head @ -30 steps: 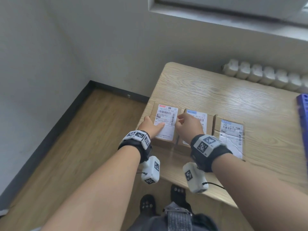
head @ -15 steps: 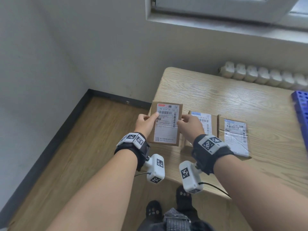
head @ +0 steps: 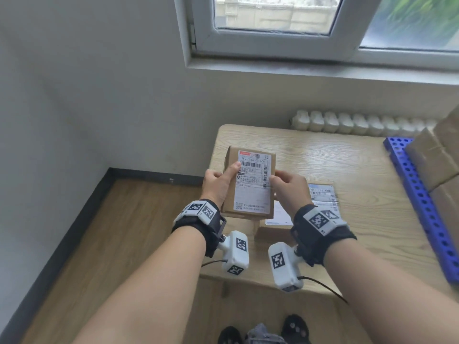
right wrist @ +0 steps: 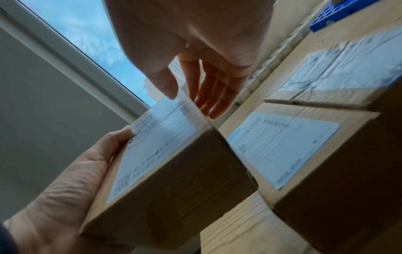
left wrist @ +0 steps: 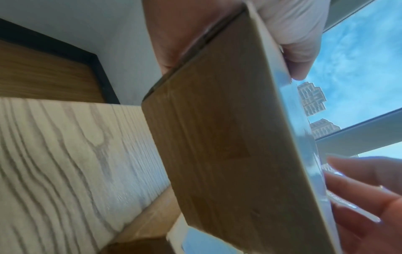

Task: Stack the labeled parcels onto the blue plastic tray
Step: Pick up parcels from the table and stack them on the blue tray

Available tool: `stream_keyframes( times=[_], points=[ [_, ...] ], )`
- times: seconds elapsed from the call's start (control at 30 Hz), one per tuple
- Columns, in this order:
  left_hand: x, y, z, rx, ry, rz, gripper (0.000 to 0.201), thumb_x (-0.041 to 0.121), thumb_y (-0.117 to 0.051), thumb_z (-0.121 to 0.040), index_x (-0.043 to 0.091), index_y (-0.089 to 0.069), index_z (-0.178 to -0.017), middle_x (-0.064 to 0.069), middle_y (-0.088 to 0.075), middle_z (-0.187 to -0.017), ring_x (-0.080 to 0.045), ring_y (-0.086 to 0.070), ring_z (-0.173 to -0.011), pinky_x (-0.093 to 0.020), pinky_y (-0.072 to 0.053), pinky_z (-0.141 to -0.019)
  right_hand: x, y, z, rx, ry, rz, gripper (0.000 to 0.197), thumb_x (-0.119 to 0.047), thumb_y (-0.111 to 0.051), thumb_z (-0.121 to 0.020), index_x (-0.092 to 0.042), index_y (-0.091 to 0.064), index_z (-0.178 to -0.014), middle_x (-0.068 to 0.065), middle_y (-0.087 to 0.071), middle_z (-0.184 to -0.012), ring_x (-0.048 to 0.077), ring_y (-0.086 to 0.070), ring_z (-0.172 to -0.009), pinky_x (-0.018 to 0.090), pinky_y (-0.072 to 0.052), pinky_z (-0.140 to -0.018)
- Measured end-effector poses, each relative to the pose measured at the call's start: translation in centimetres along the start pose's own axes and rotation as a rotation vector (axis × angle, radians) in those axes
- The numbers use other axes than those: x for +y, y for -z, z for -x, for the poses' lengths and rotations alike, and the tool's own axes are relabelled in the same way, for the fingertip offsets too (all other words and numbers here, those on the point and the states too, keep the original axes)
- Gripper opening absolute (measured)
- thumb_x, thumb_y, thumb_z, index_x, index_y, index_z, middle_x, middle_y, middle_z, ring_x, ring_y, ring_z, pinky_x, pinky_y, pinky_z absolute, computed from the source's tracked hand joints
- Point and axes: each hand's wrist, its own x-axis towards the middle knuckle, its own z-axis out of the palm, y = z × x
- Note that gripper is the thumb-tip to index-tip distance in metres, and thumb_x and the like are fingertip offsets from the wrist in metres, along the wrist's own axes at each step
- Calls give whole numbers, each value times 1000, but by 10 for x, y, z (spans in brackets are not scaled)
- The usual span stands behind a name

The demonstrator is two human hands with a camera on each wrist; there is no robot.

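**Both hands on one parcel, clear of the counter**

Left hand (head: 218, 184) grips the lifted parcel (head: 249, 184) on its left edge, thumb flat on the label, fingers round the back. Right hand (head: 289, 188) pinches the right edge: thumb on the label side, fingers behind. Label faces the person and the box is tipped up toward upright.

Blue plastic tray (head: 422, 202) sits at the right end of the counter (head: 323, 157), well apart from the held parcel, with brown boxes (head: 433, 160) already stacked on it. Two more labeled parcels (right wrist: 304, 147) lie flat side by side on the counter just under the hands.

Risks, as I judge them:
- Edge-only grip on smooth cardboard, so a fast swing right could let it slip.
- Existing stack looks tall and tilted in the head view; a parcel set down off-centre could topple it.
- Low carry could clip the parcels below.

Surroundings: pale wood-grain counter in a corner under a window (head: 298, 21), white radiator (head: 347, 124) behind it, wood floor with dark skirting.
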Motion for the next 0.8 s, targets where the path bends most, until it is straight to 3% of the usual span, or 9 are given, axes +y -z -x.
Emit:
stream_keyframes(
  times=[0.13, 0.33, 0.5, 0.63, 0.8],
  points=[
    [8, -27, 10, -69, -15, 20, 77, 66, -72, -62, 11, -51, -111, -9, -71, -103, -26, -71, -92, -48, -57, -88, 4, 29, 4, 67, -3, -16, 29, -22, -54, -94, -19, -67, -119, -8, -70, -97, 12, -67, -91, 41, -58, -83],
    [16, -79, 24, -142, -46, 19, 74, 61, -73, -68, 8, -52, -115, -10, -72, -102, -26, -72, -88, -41, -59, -78, 16, 80, 12, 180, -15, -45, 32, -24, -56, -94, -15, -65, -123, -4, -70, -105, 14, -66, -96, 41, -58, -85],
    [22, -128, 44, -200, -59, 13, 83, 67, -71, -58, 8, -55, -114, -11, -73, -101, -26, -72, -89, -42, -60, -78, 31, 131, 20, 244, -12, -70, 28, -22, -56, -95, -16, -65, -120, -11, -65, -91, 13, -65, -93, 40, -57, -86],
    [24, -173, 65, -263, -89, -2, 92, 76, -66, -53, 5, -63, -113, -11, -75, -102, -25, -73, -87, -31, -57, -65, 44, 181, 24, 295, 10, -86, 27, -24, -59, -93, -19, -65, -119, -10, -66, -91, 8, -63, -88, 35, -56, -83],
    [35, -241, 102, -279, -108, 78, 95, 73, -67, -49, 5, -65, -116, -10, -76, -99, -27, -73, -91, -43, -59, -83, 59, 254, 30, 277, 46, -196, 34, -29, -61, -92, -20, -60, -125, 2, -66, -112, 14, -64, -98, 24, -49, -73]
  ],
)
